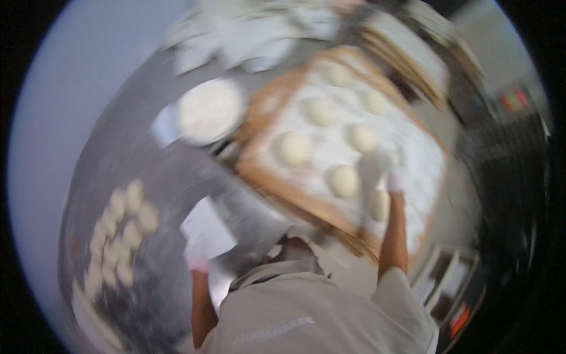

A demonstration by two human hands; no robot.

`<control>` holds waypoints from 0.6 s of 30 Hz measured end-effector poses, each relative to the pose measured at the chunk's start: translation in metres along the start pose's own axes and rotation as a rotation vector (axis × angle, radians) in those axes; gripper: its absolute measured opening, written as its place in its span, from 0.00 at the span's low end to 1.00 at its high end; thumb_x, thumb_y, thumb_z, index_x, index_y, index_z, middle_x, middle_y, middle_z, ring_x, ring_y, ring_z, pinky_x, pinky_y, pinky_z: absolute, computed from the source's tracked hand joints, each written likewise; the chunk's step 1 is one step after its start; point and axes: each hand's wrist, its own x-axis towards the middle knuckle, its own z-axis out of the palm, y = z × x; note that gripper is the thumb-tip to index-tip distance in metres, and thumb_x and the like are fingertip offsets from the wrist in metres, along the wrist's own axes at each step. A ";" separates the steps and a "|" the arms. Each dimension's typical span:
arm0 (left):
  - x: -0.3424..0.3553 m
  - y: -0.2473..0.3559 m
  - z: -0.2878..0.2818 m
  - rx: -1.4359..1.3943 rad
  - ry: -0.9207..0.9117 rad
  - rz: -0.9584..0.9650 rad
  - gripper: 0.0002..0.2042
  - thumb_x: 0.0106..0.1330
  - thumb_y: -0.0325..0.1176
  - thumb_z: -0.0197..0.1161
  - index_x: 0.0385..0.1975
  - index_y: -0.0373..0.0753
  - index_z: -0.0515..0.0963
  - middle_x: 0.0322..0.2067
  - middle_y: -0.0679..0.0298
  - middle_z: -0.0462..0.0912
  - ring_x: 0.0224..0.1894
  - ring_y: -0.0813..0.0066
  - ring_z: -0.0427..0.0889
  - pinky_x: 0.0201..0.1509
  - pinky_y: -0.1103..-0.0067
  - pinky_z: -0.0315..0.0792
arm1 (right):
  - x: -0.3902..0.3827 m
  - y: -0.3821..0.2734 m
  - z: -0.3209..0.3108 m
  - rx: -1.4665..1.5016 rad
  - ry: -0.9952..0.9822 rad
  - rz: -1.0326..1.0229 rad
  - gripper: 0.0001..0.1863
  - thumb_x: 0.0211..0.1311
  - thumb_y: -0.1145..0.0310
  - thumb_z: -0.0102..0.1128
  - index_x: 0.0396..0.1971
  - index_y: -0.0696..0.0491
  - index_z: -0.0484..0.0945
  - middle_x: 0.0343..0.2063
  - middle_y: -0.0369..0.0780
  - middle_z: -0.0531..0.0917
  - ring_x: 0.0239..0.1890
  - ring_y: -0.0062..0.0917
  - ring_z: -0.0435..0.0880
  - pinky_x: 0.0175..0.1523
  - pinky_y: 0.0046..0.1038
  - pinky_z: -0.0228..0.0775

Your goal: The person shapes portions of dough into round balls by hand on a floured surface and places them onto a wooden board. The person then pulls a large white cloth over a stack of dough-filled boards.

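Note:
My left hand (196,251), in a white glove with a pink cuff, grips a flat white rectangular piece (210,221) over the steel table (171,171). My gloved right hand (389,168) is blurred over the flour-dusted wooden board (266,176); what it holds, if anything, is unclear. Round pale dough balls (293,149) lie spaced across that board, and an oblong pale piece (378,203) sits just below my right hand. Several smaller dough lumps (118,236) are grouped on the steel at the left.
A round container of white flour (209,111) stands behind, beside a pale blue item (165,125). Crumpled white cloths (253,41) lie at the back. Stacked boards (404,50) are at the upper right, a divided bin (442,277) at the lower right. A pale rod-like piece (94,312) lies lower left.

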 end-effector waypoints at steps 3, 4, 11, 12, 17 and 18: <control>-0.038 -0.019 -0.028 0.173 0.132 -0.139 0.15 0.67 0.29 0.53 0.49 0.30 0.76 0.44 0.59 0.81 0.48 0.69 0.78 0.56 0.76 0.68 | -0.062 -0.041 0.070 0.374 0.041 -0.142 0.21 0.70 0.68 0.48 0.60 0.60 0.67 0.57 0.46 0.72 0.58 0.31 0.71 0.63 0.29 0.64; -0.048 -0.023 -0.037 0.034 0.232 -0.269 0.15 0.66 0.30 0.53 0.50 0.30 0.76 0.44 0.59 0.81 0.47 0.70 0.78 0.55 0.76 0.69 | -0.068 -0.060 0.105 0.410 -0.016 -0.167 0.21 0.70 0.68 0.48 0.60 0.60 0.67 0.57 0.46 0.72 0.58 0.31 0.71 0.63 0.29 0.64; -0.078 -0.061 -0.125 -0.300 0.533 -0.340 0.16 0.67 0.33 0.54 0.49 0.29 0.74 0.41 0.61 0.81 0.42 0.74 0.78 0.48 0.77 0.71 | -0.181 -0.171 0.306 0.381 -0.595 -0.398 0.26 0.62 0.72 0.53 0.60 0.63 0.64 0.59 0.49 0.70 0.63 0.34 0.67 0.66 0.30 0.58; -0.081 -0.073 -0.140 -0.320 0.538 -0.326 0.16 0.68 0.33 0.53 0.50 0.29 0.74 0.41 0.60 0.81 0.42 0.74 0.78 0.48 0.77 0.72 | -0.202 -0.180 0.336 0.335 -0.611 -0.379 0.27 0.62 0.72 0.53 0.61 0.64 0.63 0.60 0.49 0.69 0.63 0.34 0.67 0.67 0.30 0.57; -0.051 -0.136 -0.194 -0.318 0.745 -0.357 0.16 0.68 0.32 0.53 0.51 0.30 0.73 0.42 0.60 0.80 0.44 0.72 0.78 0.49 0.76 0.72 | -0.276 -0.234 0.476 0.407 -0.887 -0.246 0.31 0.60 0.70 0.56 0.62 0.65 0.61 0.62 0.53 0.67 0.66 0.37 0.65 0.69 0.31 0.54; -0.036 -0.146 -0.199 -0.300 0.681 -0.314 0.16 0.68 0.31 0.54 0.51 0.30 0.73 0.42 0.60 0.80 0.44 0.72 0.78 0.49 0.76 0.72 | -0.285 -0.246 0.501 0.429 -0.998 -0.255 0.32 0.60 0.68 0.57 0.62 0.66 0.61 0.62 0.53 0.67 0.65 0.38 0.65 0.69 0.31 0.54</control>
